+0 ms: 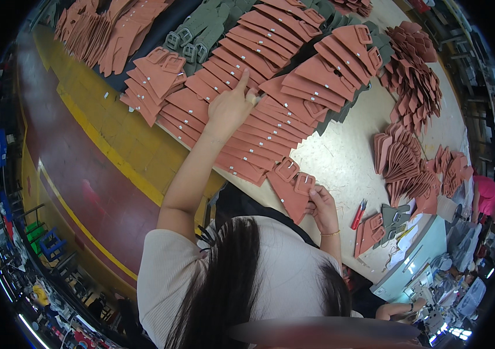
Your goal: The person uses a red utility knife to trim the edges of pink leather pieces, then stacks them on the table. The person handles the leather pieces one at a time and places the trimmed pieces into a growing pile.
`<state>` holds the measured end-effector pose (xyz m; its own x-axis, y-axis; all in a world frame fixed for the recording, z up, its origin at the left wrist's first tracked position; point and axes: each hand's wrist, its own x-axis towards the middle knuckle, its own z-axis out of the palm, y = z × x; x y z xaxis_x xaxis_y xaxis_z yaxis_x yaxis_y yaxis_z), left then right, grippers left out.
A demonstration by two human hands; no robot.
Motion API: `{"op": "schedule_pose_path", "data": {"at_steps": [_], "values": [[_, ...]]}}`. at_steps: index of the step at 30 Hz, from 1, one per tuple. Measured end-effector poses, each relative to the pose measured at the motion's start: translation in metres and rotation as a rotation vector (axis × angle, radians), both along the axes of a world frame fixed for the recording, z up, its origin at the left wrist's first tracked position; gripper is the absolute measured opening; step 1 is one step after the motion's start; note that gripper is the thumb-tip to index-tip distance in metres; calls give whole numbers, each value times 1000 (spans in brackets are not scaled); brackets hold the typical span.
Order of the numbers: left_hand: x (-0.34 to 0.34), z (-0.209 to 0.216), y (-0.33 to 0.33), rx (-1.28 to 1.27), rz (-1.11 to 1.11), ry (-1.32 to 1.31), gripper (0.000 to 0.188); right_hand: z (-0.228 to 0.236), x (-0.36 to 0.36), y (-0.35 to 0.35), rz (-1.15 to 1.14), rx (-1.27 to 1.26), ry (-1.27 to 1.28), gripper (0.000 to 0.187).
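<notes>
My left hand (231, 109) reaches over overlapping rows of rust-coloured fabric tabs (253, 136). Its index finger is stretched out, and the thumb stands apart from it; the other fingers are partly hidden. Small white stickers dot the tabs. Close to the table's near edge, my right hand (322, 206) pinches a rust-coloured fabric tab with square buckles (291, 195) by its buckle end. Whether this is one piece or two overlapping ones I cannot tell. More buckled tabs (337, 61) lie fanned out beyond my left hand.
Dark green buckled straps (201, 35) lie at the back. Bundles of rust-coloured pieces (401, 157) stand on the pale table (340, 157) at right. Red-handled snips (359, 214) lie near a buckled piece (369, 232). A co-worker's arm (399, 308) shows at lower right, by machines.
</notes>
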<state>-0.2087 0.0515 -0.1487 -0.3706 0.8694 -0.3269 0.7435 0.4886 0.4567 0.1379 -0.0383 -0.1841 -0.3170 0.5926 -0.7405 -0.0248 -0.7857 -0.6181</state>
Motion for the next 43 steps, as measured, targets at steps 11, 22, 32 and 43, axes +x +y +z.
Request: {"op": "schedule_pose_path", "data": {"at_steps": [11, 22, 32, 43], "values": [[-4, 1, -27, -47, 62, -24, 63, 4, -2, 0, -10, 18, 34, 15], [-10, -6, -50, -32, 81, 37, 63, 1, -1, 0, -5, 20, 20, 14], [-12, 0, -74, -43, 97, 21, 62, -1, 0, 0, 3, 31, 18, 15], [-14, 5, -99, -84, 146, -78, 62, 0, 0, 0, 19, 35, 44, 15]]}}
